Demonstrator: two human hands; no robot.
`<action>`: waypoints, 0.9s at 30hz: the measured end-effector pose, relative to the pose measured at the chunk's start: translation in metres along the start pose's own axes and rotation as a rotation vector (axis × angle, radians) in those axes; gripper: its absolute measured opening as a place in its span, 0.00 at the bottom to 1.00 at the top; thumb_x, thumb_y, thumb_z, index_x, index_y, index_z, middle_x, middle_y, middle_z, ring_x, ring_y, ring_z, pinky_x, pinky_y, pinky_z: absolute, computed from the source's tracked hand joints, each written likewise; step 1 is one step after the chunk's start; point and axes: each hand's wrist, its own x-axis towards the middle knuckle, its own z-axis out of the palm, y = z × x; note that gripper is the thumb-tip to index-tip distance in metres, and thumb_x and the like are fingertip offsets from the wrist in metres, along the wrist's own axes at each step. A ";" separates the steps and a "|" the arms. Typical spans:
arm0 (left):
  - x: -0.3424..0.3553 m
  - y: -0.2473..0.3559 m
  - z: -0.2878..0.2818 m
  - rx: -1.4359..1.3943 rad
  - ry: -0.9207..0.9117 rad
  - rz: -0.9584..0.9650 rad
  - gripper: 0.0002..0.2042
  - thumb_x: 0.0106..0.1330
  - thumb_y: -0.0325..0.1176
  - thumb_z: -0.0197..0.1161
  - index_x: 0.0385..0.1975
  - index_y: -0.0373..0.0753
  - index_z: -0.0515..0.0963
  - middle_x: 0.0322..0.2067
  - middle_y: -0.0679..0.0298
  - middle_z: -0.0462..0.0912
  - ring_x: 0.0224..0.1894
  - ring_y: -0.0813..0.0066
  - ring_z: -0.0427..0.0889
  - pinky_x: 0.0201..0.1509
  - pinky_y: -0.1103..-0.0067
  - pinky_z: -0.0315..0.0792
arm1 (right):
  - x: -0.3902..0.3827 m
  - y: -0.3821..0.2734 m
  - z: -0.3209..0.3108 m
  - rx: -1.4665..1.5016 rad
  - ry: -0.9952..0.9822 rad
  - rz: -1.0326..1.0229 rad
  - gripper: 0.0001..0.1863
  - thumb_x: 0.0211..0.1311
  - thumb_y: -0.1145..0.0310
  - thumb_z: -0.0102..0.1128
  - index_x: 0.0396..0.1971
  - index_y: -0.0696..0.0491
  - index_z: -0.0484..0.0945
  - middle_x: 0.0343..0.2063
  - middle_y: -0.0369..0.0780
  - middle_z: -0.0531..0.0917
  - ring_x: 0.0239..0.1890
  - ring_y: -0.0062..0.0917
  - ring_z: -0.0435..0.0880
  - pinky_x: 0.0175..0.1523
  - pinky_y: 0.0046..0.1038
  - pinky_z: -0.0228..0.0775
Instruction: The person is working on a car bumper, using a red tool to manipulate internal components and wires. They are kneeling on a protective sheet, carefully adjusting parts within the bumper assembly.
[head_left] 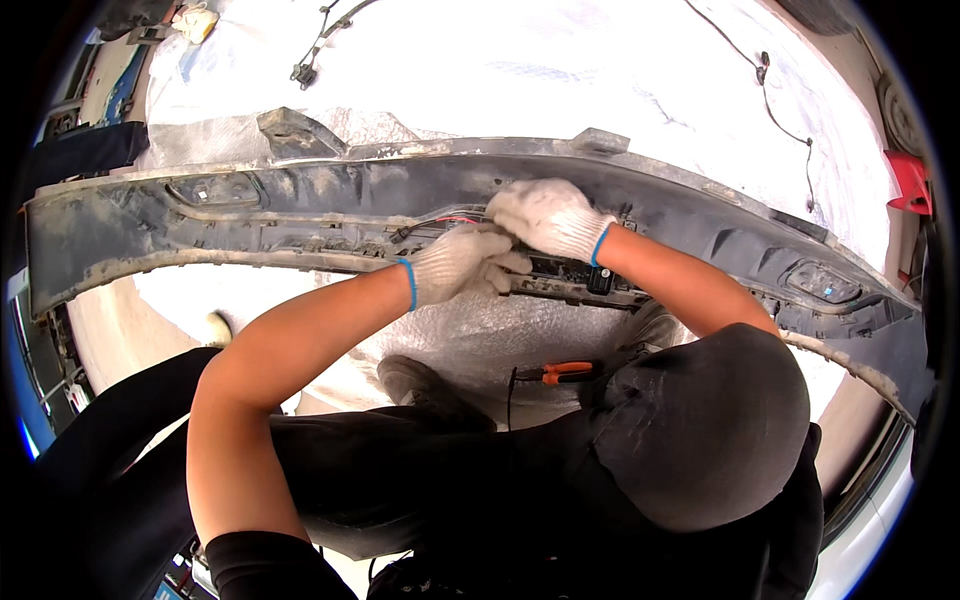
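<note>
A long, dark, dusty bumper cover (110, 235) lies across the view with its inner side up. My left hand (455, 265), in a white knit glove with a blue cuff, is at its middle, fingers curled by the wiring. Gloved the same way, my right hand (545, 215) bends down just beyond it, close to the left fingertips. What the fingers pinch is hidden by the gloves. A thin wiring harness (425, 227) with a reddish wire runs along the bumper to the hands. Beside the right wrist is a small black fitting (600, 279) on the bumper's lower strip.
Orange-and-black handled pliers (567, 373) lie near my shoe (410, 380). A dark, rounded, cloth-covered shape (705, 430) fills the lower right. Loose cables with connectors (304, 73) lie on the pale sheet (480, 60) beyond. A red object (908, 183) stands at the far right.
</note>
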 end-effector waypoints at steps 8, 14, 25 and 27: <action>0.012 0.024 -0.014 0.256 0.191 0.020 0.09 0.68 0.31 0.58 0.41 0.33 0.79 0.24 0.68 0.74 0.19 0.81 0.65 0.20 0.79 0.57 | -0.035 0.024 0.051 -0.204 0.599 -0.063 0.12 0.68 0.62 0.59 0.46 0.51 0.83 0.35 0.38 0.85 0.29 0.29 0.86 0.31 0.32 0.80; 0.015 0.051 -0.019 0.181 0.215 0.010 0.06 0.66 0.29 0.59 0.36 0.34 0.79 0.18 0.71 0.70 0.16 0.83 0.62 0.17 0.80 0.53 | -0.033 0.009 0.070 -0.253 0.764 -0.134 0.08 0.61 0.65 0.62 0.36 0.52 0.79 0.25 0.34 0.76 0.30 0.23 0.81 0.22 0.29 0.74; -0.003 0.068 -0.014 0.421 0.130 0.067 0.11 0.69 0.34 0.58 0.40 0.30 0.78 0.21 0.71 0.71 0.18 0.83 0.63 0.19 0.81 0.57 | -0.030 0.010 0.084 -0.186 0.802 -0.184 0.07 0.66 0.61 0.58 0.31 0.47 0.77 0.18 0.31 0.65 0.19 0.20 0.70 0.16 0.26 0.64; -0.011 0.068 -0.023 0.381 0.130 0.108 0.13 0.70 0.36 0.59 0.41 0.30 0.79 0.22 0.71 0.73 0.20 0.83 0.66 0.21 0.82 0.61 | -0.046 0.017 0.079 -0.237 0.663 -0.176 0.10 0.70 0.57 0.55 0.32 0.46 0.77 0.18 0.32 0.65 0.18 0.20 0.70 0.17 0.25 0.65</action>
